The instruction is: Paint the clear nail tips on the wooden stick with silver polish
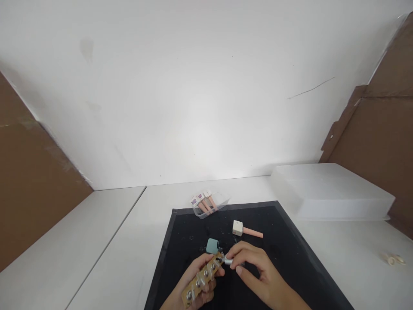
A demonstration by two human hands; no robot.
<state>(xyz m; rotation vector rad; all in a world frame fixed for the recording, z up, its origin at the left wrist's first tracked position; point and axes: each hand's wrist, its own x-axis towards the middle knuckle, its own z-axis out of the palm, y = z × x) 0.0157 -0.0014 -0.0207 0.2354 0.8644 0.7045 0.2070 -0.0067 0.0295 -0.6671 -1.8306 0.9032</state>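
Note:
My left hand [201, 275], at the bottom middle, is closed around a tan strip [195, 285] carrying several round silver studs and clear pieces like false nail tips. The strip slants up to the right. In my right hand [254, 271], thumb and fingers pinch a small silver-white brush cap [228, 261]. Its dark tip is at the upper end of the strip; whether they touch is too small to tell. Just beyond the strip lies a teal bottle [212, 246], like nail polish, partly hidden by the strip and my left hand.
A white square bottle with a pink handle-like cap [252, 232] lies on the black mat [274, 215]. Behind, a clear tray [222, 199] holds several similar ones. At right are a translucent bin [335, 189] and small cream rings [391, 261]. Brown cardboard panels [32, 181] flank the white table.

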